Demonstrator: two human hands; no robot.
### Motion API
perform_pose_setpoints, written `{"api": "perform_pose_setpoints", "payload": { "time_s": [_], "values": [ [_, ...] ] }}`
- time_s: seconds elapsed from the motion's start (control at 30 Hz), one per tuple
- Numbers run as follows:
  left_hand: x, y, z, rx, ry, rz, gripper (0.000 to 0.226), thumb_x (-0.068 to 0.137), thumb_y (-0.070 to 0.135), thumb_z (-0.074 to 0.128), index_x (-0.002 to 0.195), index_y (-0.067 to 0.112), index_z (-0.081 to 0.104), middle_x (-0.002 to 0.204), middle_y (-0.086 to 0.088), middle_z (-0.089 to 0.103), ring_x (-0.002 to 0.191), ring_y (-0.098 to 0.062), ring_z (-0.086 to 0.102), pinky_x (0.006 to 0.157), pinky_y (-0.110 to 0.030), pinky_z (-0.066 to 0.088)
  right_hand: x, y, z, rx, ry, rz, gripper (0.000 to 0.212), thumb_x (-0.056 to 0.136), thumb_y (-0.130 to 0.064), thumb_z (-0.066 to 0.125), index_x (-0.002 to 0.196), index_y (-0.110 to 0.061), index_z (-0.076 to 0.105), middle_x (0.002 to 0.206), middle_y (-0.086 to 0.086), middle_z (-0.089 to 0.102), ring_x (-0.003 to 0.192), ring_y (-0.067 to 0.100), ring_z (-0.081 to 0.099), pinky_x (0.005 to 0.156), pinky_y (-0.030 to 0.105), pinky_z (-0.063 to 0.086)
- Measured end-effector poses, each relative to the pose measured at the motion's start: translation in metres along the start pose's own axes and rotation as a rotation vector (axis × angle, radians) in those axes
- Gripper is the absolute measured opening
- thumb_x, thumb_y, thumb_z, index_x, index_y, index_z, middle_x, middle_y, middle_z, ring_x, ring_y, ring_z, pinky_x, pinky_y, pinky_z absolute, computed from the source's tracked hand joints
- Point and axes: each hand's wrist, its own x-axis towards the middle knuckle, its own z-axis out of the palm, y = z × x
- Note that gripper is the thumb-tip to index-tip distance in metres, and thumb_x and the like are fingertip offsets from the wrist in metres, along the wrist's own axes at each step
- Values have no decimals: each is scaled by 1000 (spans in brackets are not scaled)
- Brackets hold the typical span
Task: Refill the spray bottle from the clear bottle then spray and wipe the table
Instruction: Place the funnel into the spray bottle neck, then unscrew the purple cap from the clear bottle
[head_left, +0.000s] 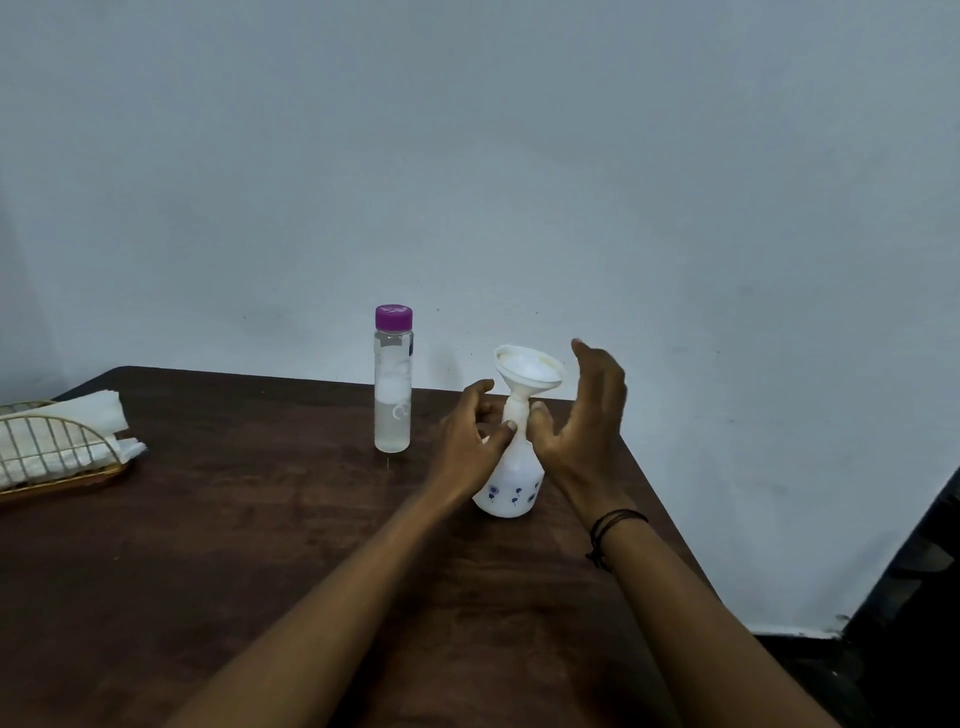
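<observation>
A white spray bottle body (511, 486) with small blue flowers stands on the dark wooden table (260, 545), its spray head off. A white funnel (527, 371) sits tilted in its neck. My left hand (467, 436) pinches the neck from the left. My right hand (582, 431) touches the neck with its thumb from the right; its fingers are spread apart beside the funnel. The clear bottle (393, 384) with a purple cap stands upright to the left, apart from both hands, capped and holding clear liquid.
A gold wire holder (57, 457) with white paper napkins sits at the table's left edge. A pale wall rises right behind the table. The table's right edge runs diagonally near my right forearm, with a dark floor beyond.
</observation>
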Motion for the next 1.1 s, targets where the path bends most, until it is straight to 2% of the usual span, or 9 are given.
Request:
{"api": "perform_pose_setpoints", "payload": {
  "time_s": [0.13, 0.2, 0.3, 0.4, 0.53, 0.63, 0.77, 0.9, 1.1],
  "values": [
    [7, -5, -22, -10, 108, 43, 46, 95, 18, 65, 138, 18, 51, 118, 4, 64, 105, -10, 63, 83, -16, 52, 13, -29, 12, -13, 152, -242, 50, 80, -21, 62, 127, -5, 52, 127, 19, 55, 119, 30, 51, 98, 34, 41],
    [14, -8, -36, -39, 214, 93, 36, 94, 15, 65, 130, 16, 57, 114, 0, 69, 104, -11, 66, 84, -24, 57, 16, -45, 26, 57, 152, -298, 40, 83, -16, 61, 122, -3, 57, 124, 19, 57, 118, 27, 51, 98, 33, 43],
    [28, -11, -60, -49, 360, 160, 23, 94, 13, 64, 116, 17, 63, 106, 0, 70, 96, -12, 67, 74, -24, 56, 20, -69, 55, 171, 88, -316, 32, 87, -14, 59, 116, -1, 62, 121, 17, 59, 115, 26, 54, 96, 30, 47],
    [46, -18, -84, -21, 454, 174, 17, 93, 13, 62, 109, 20, 65, 105, 4, 70, 95, -14, 65, 72, -28, 54, 20, -88, 89, 252, -16, -231, 27, 91, -15, 55, 116, -7, 60, 118, 7, 59, 108, 19, 54, 86, 35, 51],
    [69, -34, -106, 47, 545, 163, 20, 94, 13, 59, 114, 16, 63, 113, 0, 65, 105, -20, 59, 82, -40, 55, 27, -89, 134, 238, -255, 67, 34, 99, -22, 47, 133, -17, 50, 132, 0, 51, 120, 14, 47, 100, 33, 44],
    [87, -50, -113, 87, 496, 121, 37, 94, 24, 58, 131, 19, 55, 132, -3, 57, 119, -24, 52, 91, -47, 53, 43, -79, 155, 224, -369, 267, 44, 103, -23, 44, 146, -17, 38, 148, 4, 41, 135, 18, 39, 104, 23, 31],
    [99, -63, -115, 88, 334, 21, 54, 99, 39, 54, 148, 24, 39, 150, -4, 47, 133, -23, 48, 107, -48, 45, 54, -67, 174, 247, -413, 398, 49, 103, -32, 45, 148, -16, 35, 149, 6, 44, 135, 22, 45, 110, 34, 38],
    [98, -63, -115, 71, 205, 69, 39, 103, 31, 49, 142, 29, 46, 127, 7, 63, 111, -11, 61, 92, -29, 48, 49, -60, 185, 336, -397, 426, 30, 102, -34, 45, 126, -18, 53, 117, 2, 66, 108, 19, 63, 91, 37, 52],
    [89, -56, -115, 66, 175, 79, 37, 102, 24, 53, 138, 29, 49, 111, 21, 61, 99, 9, 58, 80, -14, 44, 42, -62, 173, 370, -387, 421, 28, 103, -30, 47, 126, -17, 55, 114, -3, 65, 103, 14, 61, 85, 28, 51]
  ]
}}
